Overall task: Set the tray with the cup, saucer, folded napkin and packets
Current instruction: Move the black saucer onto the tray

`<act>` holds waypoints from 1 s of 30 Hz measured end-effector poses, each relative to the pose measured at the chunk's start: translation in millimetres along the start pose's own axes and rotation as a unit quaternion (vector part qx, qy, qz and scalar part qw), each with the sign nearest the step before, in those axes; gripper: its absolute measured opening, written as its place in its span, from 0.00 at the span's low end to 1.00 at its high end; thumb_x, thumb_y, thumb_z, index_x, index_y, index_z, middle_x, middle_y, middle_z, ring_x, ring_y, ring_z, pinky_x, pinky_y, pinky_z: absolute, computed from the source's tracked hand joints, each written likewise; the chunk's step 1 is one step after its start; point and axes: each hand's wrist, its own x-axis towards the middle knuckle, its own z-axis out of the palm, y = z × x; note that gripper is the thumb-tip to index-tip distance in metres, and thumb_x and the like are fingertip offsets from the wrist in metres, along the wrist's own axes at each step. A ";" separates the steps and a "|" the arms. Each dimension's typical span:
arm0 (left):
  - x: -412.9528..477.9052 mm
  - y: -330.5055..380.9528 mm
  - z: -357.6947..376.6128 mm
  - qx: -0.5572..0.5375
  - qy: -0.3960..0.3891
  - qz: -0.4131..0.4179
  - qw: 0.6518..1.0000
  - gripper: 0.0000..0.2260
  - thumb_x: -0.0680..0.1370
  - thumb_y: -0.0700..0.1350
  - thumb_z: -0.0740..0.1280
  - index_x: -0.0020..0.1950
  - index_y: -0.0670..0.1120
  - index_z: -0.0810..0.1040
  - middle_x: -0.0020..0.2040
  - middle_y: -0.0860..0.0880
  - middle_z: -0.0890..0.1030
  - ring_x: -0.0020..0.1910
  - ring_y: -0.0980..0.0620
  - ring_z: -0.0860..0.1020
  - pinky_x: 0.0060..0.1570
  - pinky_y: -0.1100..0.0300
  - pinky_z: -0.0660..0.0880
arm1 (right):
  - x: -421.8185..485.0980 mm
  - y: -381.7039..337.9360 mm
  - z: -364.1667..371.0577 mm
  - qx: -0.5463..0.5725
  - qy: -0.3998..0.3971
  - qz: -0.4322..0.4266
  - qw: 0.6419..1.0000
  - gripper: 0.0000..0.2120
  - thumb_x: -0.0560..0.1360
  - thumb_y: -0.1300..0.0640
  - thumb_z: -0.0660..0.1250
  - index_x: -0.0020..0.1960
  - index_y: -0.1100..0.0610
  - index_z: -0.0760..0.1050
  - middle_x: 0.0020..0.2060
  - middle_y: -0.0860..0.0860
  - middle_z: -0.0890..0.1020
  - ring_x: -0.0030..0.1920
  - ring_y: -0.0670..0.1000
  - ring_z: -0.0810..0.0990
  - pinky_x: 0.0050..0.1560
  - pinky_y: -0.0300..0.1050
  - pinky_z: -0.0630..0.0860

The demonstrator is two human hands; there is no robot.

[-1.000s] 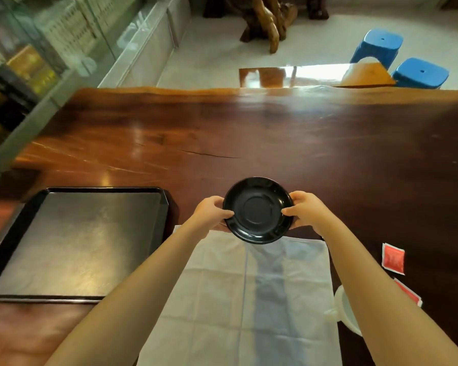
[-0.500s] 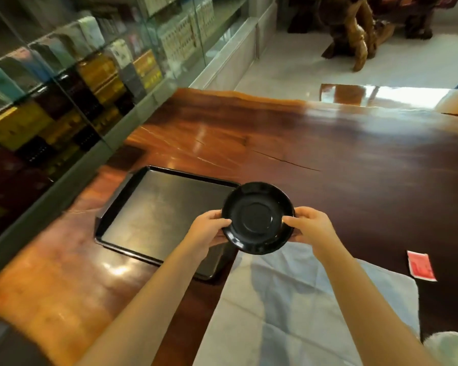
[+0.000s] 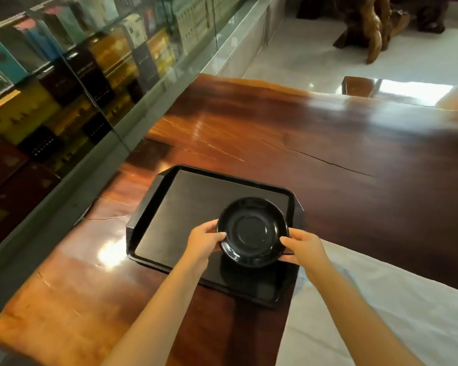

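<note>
A glossy black saucer [image 3: 252, 231] hangs over the right part of the black rectangular tray [image 3: 185, 207], casting a shadow on the tray floor. My left hand [image 3: 204, 240] grips the saucer's left rim and my right hand [image 3: 303, 245] grips its right rim, thumbs on top. A white napkin [image 3: 381, 307] lies unfolded on the wooden table, just right of the tray. The cup and the packets are out of view.
The tray sits near the left end of a dark polished wooden table [image 3: 328, 143]. A glass display case [image 3: 85, 83] full of boxes runs along the left. A carved wooden piece [image 3: 376, 25] stands on the white floor beyond.
Both hands have carried the saucer leftward from above the napkin to above the tray. The view has swung left, so the red packets and the cup have dropped out of frame.
</note>
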 end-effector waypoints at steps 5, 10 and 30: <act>36.9 1.1 -36.2 0.008 0.029 0.003 1.000 0.18 0.74 0.30 0.63 0.61 0.44 0.78 0.53 0.45 0.83 0.49 0.49 0.81 0.38 0.62 0.77 | 25.9 -1.9 53.1 -0.010 0.005 0.003 1.000 0.17 0.76 0.70 0.61 0.63 0.61 0.74 0.53 0.58 0.81 0.53 0.57 0.81 0.52 0.54 0.80; 69.0 14.5 -71.0 0.029 0.069 0.014 0.997 0.19 0.73 0.28 0.63 0.60 0.42 0.79 0.49 0.46 0.82 0.49 0.48 0.80 0.43 0.57 0.77 | 46.1 -16.3 99.4 -0.005 -0.009 0.004 1.000 0.19 0.74 0.74 0.60 0.62 0.61 0.74 0.49 0.57 0.81 0.51 0.55 0.81 0.53 0.54 0.80; 122.5 19.3 -102.4 0.083 0.135 0.034 0.987 0.15 0.73 0.32 0.66 0.53 0.48 0.82 0.43 0.50 0.82 0.48 0.50 0.79 0.55 0.51 0.77 | 91.5 -40.8 156.1 0.036 0.021 0.033 0.999 0.21 0.76 0.73 0.59 0.67 0.62 0.70 0.43 0.52 0.80 0.42 0.48 0.79 0.51 0.49 0.78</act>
